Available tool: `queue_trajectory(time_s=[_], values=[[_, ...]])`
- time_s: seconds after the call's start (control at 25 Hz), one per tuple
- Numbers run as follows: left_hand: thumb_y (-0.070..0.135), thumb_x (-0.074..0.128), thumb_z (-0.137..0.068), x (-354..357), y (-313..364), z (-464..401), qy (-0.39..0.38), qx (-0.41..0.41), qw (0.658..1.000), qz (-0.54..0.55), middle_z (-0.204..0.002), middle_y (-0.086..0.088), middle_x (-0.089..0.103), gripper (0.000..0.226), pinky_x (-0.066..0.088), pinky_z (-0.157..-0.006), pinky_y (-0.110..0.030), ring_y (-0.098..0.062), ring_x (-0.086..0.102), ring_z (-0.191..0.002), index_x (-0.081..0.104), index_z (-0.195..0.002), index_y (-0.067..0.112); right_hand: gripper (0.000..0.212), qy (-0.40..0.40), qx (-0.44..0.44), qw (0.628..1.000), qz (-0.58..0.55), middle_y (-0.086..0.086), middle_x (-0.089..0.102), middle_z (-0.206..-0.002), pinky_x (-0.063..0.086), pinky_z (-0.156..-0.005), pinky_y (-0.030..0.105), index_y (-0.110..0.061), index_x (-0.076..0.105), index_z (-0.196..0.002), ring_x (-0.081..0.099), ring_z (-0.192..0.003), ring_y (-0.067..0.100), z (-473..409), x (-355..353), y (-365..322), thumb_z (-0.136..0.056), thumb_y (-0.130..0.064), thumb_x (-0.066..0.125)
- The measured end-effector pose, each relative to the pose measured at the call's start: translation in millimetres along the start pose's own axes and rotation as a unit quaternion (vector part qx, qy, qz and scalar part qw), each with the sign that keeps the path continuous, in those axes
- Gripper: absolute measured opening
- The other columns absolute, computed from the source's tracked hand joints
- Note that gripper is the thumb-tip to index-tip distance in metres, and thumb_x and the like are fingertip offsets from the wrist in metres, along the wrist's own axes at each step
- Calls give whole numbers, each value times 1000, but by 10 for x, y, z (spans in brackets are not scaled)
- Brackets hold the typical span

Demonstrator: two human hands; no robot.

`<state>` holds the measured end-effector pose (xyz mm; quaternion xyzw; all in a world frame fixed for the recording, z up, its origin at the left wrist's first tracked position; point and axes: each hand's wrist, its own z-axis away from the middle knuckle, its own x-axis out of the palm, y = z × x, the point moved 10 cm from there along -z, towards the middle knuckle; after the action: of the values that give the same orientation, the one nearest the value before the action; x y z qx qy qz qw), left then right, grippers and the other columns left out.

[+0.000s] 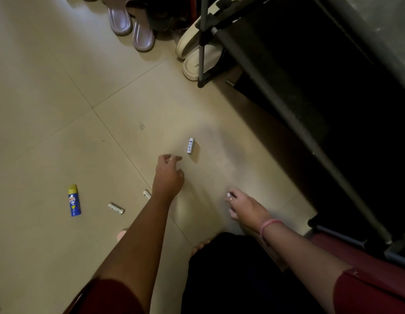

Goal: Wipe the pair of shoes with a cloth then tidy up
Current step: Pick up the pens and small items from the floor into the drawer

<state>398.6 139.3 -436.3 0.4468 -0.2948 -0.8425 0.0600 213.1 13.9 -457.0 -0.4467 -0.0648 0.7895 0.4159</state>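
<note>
My left hand (168, 174) reaches forward over the tiled floor with its fingers loosely curled and nothing in it, just short of a small white tube (190, 145) lying on the tile. My right hand (244, 207) hovers low to the right, fingers curled; a small white thing shows at its fingertips, but I cannot tell what it is. A pair of cream shoes (197, 53) sits by the leg of a dark shoe rack (276, 71). No cloth is in view.
A blue and yellow spray can (74, 201) lies on the floor at left, with two small white tubes (116, 208) (147, 194) near my left forearm. Mauve slippers (131, 26) stand at the top. Bare toes (122, 234) show below.
</note>
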Motion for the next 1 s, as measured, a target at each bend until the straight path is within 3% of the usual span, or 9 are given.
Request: queue_trajectory(time_s=[0.12,0.2,0.4,0.52,0.64,0.72,0.8,0.92,1.0], values=[[11,50,-94,255,285,-342,-42,35,996,-68,-156,-14,21,48,31,-110,-36,-30,28,-141,45,-142,13,24,57,63,983,-163,0,55,-103,50,-76,18,-15,66,-92,60,-75,13,60,-192,284,-71,-7,68],[16,47,-96,477,403,-500,-86,50,987,-127,-158,-16,16,48,26,-114,-36,-30,22,-144,43,-143,11,26,79,155,941,-291,3,58,-104,51,-71,18,-20,66,-89,62,-76,14,131,-234,544,-68,-6,71],[0,40,-93,499,451,-521,-9,94,975,-201,-145,-16,38,34,40,-95,-37,-33,46,-120,57,-122,-3,19,82,277,799,-527,4,54,-80,55,-62,18,-16,60,-91,58,-53,4,269,-105,719,-87,2,54],[-2,40,-96,482,323,-330,22,121,973,-195,-122,-17,51,27,42,-83,-33,-31,51,-103,60,-114,-5,25,94,293,741,-597,1,50,-66,51,-58,21,-13,60,-89,51,-56,8,283,-80,651,-89,6,43],[8,54,-92,381,-31,-79,42,-3,999,10,-104,-13,63,17,41,-72,-21,-25,61,-94,66,-102,0,37,102,302,703,-636,0,51,-67,43,-52,19,-13,59,-81,49,-54,8,276,-125,480,-82,14,33],[10,69,-82,301,-71,228,68,-80,979,172,-83,-3,68,9,44,-64,-12,-5,65,-73,70,-90,5,29,77,295,705,-640,-2,54,-72,39,-49,18,-15,62,-85,50,-58,8,245,-127,274,-87,5,41],[8,76,-77,330,65,569,62,-141,937,314,-73,3,69,8,47,-64,-14,6,62,-61,69,-82,11,13,33,287,694,-659,-1,56,-77,37,-51,19,-14,63,-91,50,-61,8,228,-79,50,-94,-17,51],[6,74,-79,413,372,982,31,-172,869,463,-77,-1,74,10,55,-74,-27,-9,70,-73,70,-82,15,37,-31,259,665,-700,2,60,-79,37,-59,23,-12,60,-100,52,-67,11,249,-74,-307,-96,-46,44],[6,73,-80,454,554,1124,1,-163,871,463,-82,-2,76,10,58,-77,-30,-14,72,-78,71,-88,11,38,-33,249,664,-704,4,60,-82,44,-66,27,-12,61,-99,57,-69,14,260,-107,-413,-98,-43,40]])
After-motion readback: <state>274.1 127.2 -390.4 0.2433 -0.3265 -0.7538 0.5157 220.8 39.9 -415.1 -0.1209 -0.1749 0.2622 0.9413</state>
